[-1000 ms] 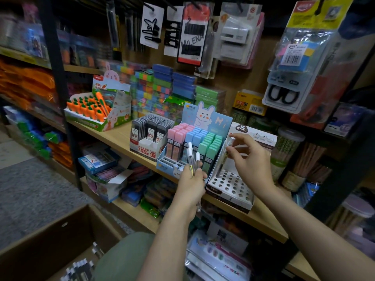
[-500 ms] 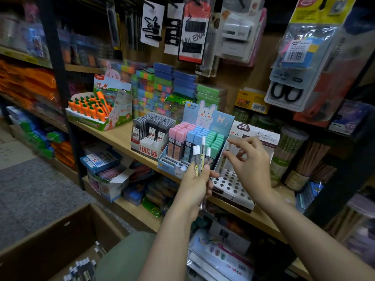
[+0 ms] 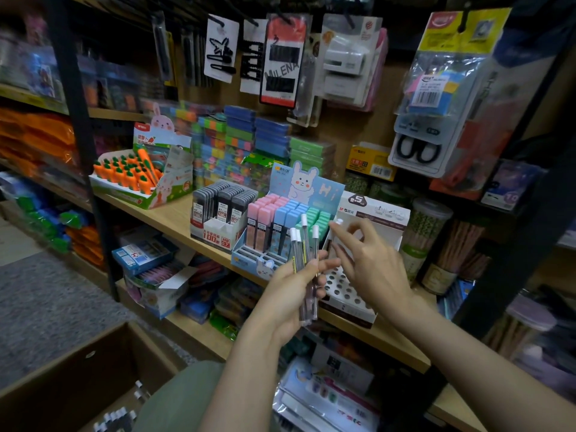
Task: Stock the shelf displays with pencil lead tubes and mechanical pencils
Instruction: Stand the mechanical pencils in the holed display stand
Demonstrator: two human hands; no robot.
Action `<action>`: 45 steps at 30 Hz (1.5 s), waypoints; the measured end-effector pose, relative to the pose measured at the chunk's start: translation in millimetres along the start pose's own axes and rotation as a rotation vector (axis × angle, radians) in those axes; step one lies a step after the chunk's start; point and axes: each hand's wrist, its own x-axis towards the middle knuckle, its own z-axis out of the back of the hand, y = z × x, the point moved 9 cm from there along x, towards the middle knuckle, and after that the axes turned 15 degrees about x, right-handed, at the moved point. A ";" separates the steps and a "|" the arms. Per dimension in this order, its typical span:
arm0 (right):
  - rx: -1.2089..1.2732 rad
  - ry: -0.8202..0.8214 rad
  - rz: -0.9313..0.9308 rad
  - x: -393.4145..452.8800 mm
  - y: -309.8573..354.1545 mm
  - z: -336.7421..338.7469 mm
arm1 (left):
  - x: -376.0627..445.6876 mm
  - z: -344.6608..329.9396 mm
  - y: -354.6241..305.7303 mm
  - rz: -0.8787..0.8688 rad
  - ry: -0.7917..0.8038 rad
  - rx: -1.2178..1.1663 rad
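Note:
My left hand (image 3: 290, 291) grips a bunch of several clear pencil lead tubes (image 3: 307, 260) with white caps, held upright in front of the shelf. To its right, my right hand (image 3: 371, 266) hovers over the white display box (image 3: 346, 294) with its tray of round holes. Between its fingertips it pinches a single white-capped lead tube (image 3: 339, 221), which is blurred. The two hands nearly touch. The holes I can see in the tray hold nothing.
On the wooden shelf (image 3: 174, 219) stand a pastel bunny display of lead cases (image 3: 280, 219), a black lead-case display (image 3: 218, 204) and a carrot-eraser box (image 3: 131, 176). Jars of pencils (image 3: 427, 238) stand at the right. A cardboard box (image 3: 78, 369) below left holds more tubes (image 3: 115, 422).
My left hand has risen with its bunch of tubes and come close to my right hand. My right hand has shifted slightly down and left over the holed tray.

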 end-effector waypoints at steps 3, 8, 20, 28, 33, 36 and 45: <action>0.451 -0.054 -0.180 -2.9 -13.9 8.4 | -2.4 -5.7 -3.7 -0.020 0.050 -0.046; 1.236 0.081 -0.581 -1.0 -11.2 -9.1 | -6.3 -15.9 -1.5 0.032 0.145 -0.077; 0.979 -0.211 -0.498 12.6 -52.0 41.5 | 2.1 16.6 -3.3 -0.103 -0.239 0.287; 0.659 -0.221 -0.347 6.6 -54.9 24.3 | 3.4 17.1 -1.1 -0.075 -0.210 0.192; 0.664 -0.222 -0.401 2.0 -60.5 10.1 | 2.4 20.7 -0.2 -0.058 -0.223 0.217; 0.702 -0.218 -0.446 2.4 -68.6 6.2 | 1.2 20.0 -1.6 -0.070 -0.213 0.264; 0.562 -0.230 -0.480 16.2 -73.6 9.8 | 1.5 11.1 -3.4 -0.098 -0.170 0.261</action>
